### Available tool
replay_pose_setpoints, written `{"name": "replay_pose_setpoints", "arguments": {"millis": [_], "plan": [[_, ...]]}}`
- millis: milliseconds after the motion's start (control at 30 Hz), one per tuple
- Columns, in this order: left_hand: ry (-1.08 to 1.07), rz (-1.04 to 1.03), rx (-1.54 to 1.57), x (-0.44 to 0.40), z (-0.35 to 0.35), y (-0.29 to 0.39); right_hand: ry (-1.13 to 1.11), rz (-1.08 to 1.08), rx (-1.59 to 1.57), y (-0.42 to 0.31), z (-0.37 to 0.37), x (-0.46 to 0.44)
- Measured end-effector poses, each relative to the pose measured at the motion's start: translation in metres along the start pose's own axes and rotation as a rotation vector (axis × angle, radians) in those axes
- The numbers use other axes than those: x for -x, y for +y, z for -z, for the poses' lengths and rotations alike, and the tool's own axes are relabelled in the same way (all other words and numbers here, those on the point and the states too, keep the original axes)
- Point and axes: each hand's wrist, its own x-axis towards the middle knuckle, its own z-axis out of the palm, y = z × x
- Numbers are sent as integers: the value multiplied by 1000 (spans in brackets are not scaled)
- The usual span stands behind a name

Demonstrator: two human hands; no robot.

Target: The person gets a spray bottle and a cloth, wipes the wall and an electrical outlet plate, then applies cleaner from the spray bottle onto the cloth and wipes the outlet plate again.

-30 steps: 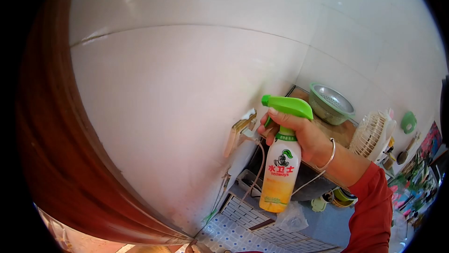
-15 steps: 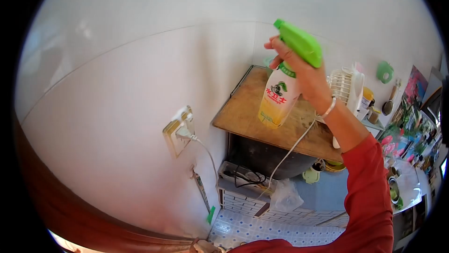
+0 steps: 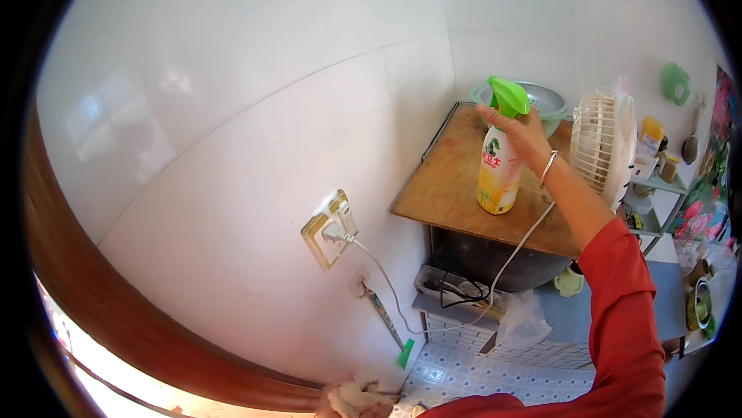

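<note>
Down at the near edge, by the brown frame (image 3: 193, 341), the left hand (image 3: 331, 404) meets a pale cloth (image 3: 362, 400); its grip I cannot tell. Farther, the right hand (image 3: 522, 134) grips the spray bottle (image 3: 498, 182) on or above the wooden bench (image 3: 444, 175), left of the fan (image 3: 601, 140). Beyond sits a basin (image 3: 550, 100).

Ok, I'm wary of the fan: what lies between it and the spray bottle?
In the head view: the right hand holding the bottle, and a bangle, above the wooden board.
</note>
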Motion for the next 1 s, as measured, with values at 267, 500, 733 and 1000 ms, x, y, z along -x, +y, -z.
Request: {"name": "replay_pose_setpoints", "arguments": {"millis": [267,500,733,1000], "plan": [[510,-1365,-1163,-47,-136,205,180,68,179,7,-5,24],[-86,-1186,-1943,-176,-179,258,392,220,253,2,-15,62],[-76,-1015,-2129,-157,-175,256,647,520,156,-16,13,86],[26,-837,-2094,-108,-165,270,540,694,-48,-30,40,122]]}}
